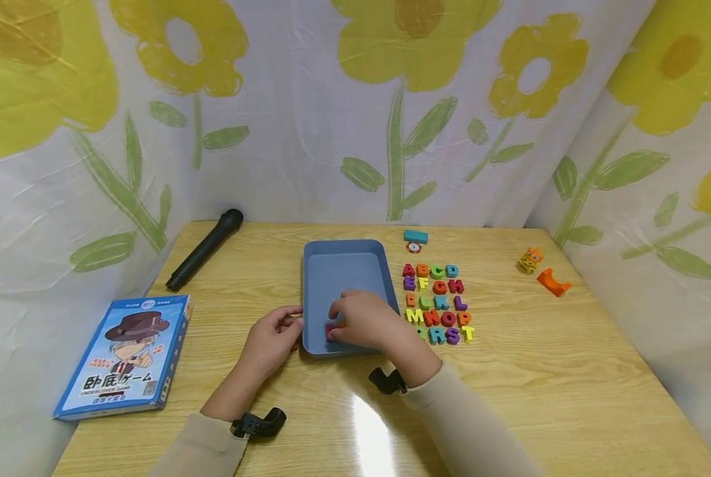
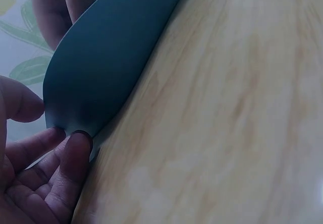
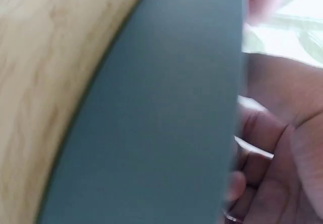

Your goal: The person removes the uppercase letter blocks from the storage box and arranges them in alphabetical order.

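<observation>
A blue-grey tray (image 1: 346, 248) lies on the table in front of me. At its near-left corner my left hand (image 1: 274, 338) touches the outer wall with its fingertips; the left wrist view shows them against the tray (image 2: 106, 57). My right hand (image 1: 364, 321) reaches into the near end of the tray, fingers bent down around a small red piece (image 1: 330, 332), which thumb and fingers seem to pinch. A bit of orange shows beside it. The hand covers whatever else lies there. In the right wrist view the tray wall (image 3: 151, 108) hides the fingertips.
Right of the tray stand rows of coloured letters (image 1: 441, 286), A to T, some behind my right wrist. Beyond them are a teal block (image 1: 415, 236) and a round chip (image 1: 413, 248). A microphone (image 1: 206, 248) and a game box (image 1: 125, 358) lie left; a toy figure (image 1: 531, 260) and orange piece (image 1: 553, 283) right.
</observation>
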### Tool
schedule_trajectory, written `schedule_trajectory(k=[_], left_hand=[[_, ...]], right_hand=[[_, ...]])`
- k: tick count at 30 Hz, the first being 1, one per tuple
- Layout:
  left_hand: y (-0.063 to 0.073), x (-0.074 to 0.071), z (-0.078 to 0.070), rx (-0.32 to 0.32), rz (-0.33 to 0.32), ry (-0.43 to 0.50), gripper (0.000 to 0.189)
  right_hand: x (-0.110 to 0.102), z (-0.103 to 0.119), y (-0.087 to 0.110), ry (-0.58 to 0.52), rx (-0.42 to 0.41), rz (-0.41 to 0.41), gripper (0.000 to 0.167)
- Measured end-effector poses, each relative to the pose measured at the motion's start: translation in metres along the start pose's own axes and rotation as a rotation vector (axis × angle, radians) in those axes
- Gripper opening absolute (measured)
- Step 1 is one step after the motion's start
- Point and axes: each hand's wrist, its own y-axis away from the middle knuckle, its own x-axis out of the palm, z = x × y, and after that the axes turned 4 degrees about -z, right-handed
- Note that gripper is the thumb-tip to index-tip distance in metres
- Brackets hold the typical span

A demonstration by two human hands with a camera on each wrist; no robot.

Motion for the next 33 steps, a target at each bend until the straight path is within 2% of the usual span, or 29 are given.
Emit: schedule_trajectory(k=[5,10,14,18,22,26,30,33], left_hand=[[-0.001,0.004,-0.001,0.007,0.015,0.003,0.035],[-0.001,0.005,-0.003,0.013,0.012,0.0,0.034],[-0.001,0.005,-0.004,0.012,0.015,-0.005,0.034],[-0.002,0.004,-0.004,0.008,0.008,-0.015,0.035],[-0.002,0.005,-0.002,0.003,0.01,-0.022,0.036],[-0.001,0.005,-0.001,-0.011,0.011,-0.022,0.037],[-0.001,0.002,0.0,-0.02,0.008,-0.03,0.038],[0.0,0.0,0.002,-0.022,0.006,-0.041,0.038]], right_hand=[[0.011,0.004,-0.003,0.114,0.017,-0.021,0.019],[0.016,0.007,-0.002,0.146,0.007,-0.039,0.02],[0.01,0.007,0.001,0.082,0.001,-0.024,0.02],[-0.01,-0.002,0.012,-0.036,0.005,-0.056,0.021],[-0.035,-0.024,0.04,-0.102,0.023,-0.137,0.023],[-0.049,-0.055,0.078,-0.151,0.095,-0.19,0.025],[-0.046,-0.085,0.111,-0.19,0.179,-0.215,0.024],[-0.035,-0.1,0.129,-0.214,0.234,-0.198,0.023]])
